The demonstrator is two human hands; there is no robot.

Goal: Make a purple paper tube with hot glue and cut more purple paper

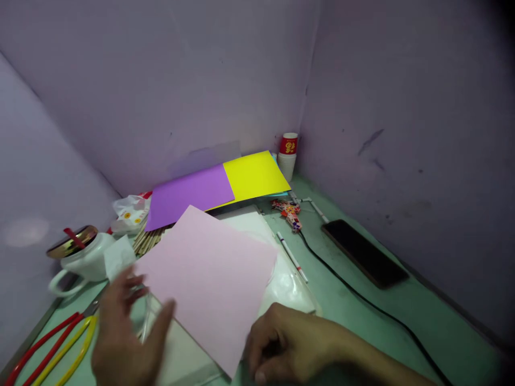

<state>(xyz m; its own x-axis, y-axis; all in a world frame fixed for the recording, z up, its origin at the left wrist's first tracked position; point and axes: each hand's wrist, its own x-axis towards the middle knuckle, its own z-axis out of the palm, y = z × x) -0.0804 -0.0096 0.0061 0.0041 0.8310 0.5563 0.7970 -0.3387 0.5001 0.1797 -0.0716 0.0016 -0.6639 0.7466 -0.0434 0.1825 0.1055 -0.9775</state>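
Observation:
A pale pink sheet of paper [213,273] lies tilted over a white board or pad [285,289] in the middle. My left hand [129,327] is at the sheet's left side, slightly blurred, with thumb and fingers apart and nothing between them. By the sheet's lower right edge rests my right hand [281,343], its fingers curled in. Whether they grip anything is hidden. Left of my left hand lie scissors [68,320] with red and yellow handles.
Purple paper [193,195] and yellow paper [255,177] lean at the back. Stacked paper cups [287,161] stand in the corner. A white mug [86,262] is at left. Right are a marker [292,257], a black cable [350,287] and a phone [364,252].

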